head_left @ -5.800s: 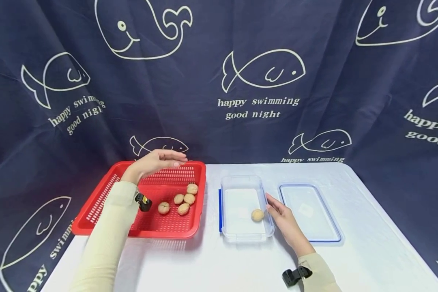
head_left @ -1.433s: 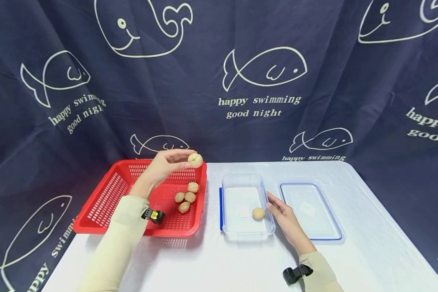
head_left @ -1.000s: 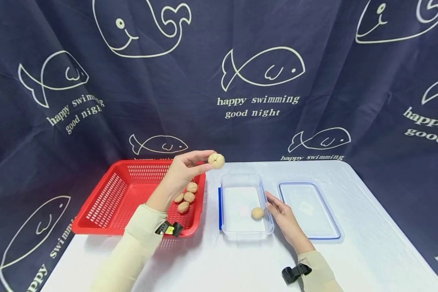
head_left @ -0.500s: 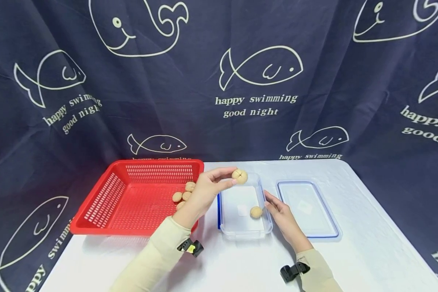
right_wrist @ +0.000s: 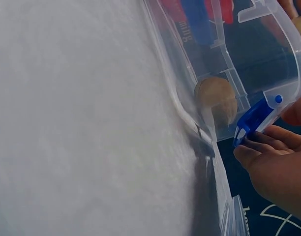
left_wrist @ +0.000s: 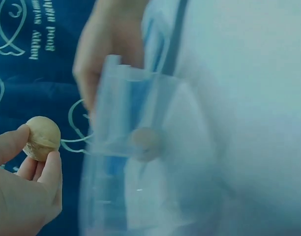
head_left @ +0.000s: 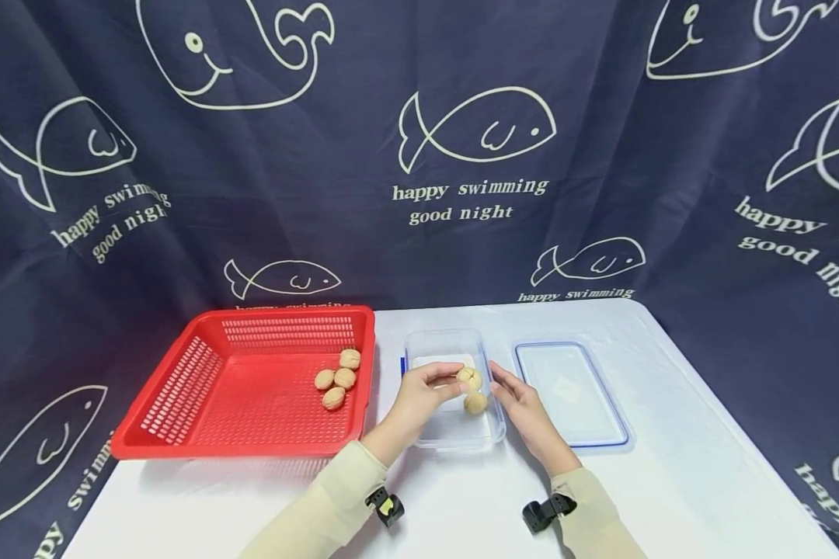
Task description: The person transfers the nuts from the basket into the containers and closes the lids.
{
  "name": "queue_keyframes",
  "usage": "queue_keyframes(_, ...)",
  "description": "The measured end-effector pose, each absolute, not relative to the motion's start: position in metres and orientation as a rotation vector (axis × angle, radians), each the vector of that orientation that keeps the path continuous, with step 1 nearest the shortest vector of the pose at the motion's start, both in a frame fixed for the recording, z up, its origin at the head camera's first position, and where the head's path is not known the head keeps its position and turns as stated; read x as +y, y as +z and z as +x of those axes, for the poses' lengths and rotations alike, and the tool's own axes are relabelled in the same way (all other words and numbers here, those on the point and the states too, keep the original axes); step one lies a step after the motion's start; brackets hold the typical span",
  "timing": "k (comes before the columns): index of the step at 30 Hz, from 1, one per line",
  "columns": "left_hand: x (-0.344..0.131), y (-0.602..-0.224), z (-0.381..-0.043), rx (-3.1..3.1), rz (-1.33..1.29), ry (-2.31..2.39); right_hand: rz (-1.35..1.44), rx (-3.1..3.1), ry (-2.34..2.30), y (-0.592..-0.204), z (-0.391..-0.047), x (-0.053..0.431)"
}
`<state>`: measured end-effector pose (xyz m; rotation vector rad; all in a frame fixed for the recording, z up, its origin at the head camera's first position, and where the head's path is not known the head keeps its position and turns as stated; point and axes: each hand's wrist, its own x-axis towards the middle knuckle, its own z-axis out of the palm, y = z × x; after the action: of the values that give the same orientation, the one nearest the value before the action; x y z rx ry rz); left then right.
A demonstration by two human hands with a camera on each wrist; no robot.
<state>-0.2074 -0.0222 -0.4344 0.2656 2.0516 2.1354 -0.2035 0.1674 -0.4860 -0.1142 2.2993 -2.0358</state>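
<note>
My left hand [head_left: 416, 400] pinches a walnut [head_left: 469, 379] between thumb and fingertips, over the clear plastic box [head_left: 454, 444]. In the left wrist view the held walnut [left_wrist: 43, 138] shows a seam round its pale shell. A second walnut [head_left: 475, 402] lies inside the box, near its right side; it shows through the wall in the right wrist view. My right hand [head_left: 524, 404] holds the box's right side, thumb near the rim and fingers by the blue latch [right_wrist: 256, 118].
A red plastic basket [head_left: 245, 450] stands left of the box, with several walnuts [head_left: 345, 379] gathered at its right side. To the right, the blue-edged clear lid [head_left: 573, 396] lies flat on the white table [head_left: 678, 481]. A dark printed cloth [head_left: 308, 194] hangs behind.
My left hand has taken a walnut from the red basket, carried it right and lowered it over the box. My right hand has stayed at the box. The head view has shifted slightly.
</note>
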Motion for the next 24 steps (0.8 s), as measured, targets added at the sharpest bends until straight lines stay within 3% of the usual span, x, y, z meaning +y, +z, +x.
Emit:
queue_keyframes(8, -0.012, -0.437, -0.192, 2.131, 0.207, 2.005, -0.093, 2.311, -2.037, -0.487, -0.204, 0.167)
queue_keyframes(16, -0.002, -0.465, -0.204, 2.207, 0.255, 1.866, -0.082, 2.323, -2.034, -0.486, -0.204, 0.167)
queue_keyframes(24, 0.001, -0.469, -0.205, 2.258, 0.294, 1.762, -0.088, 2.309, -2.055, -0.487, -0.202, 0.165)
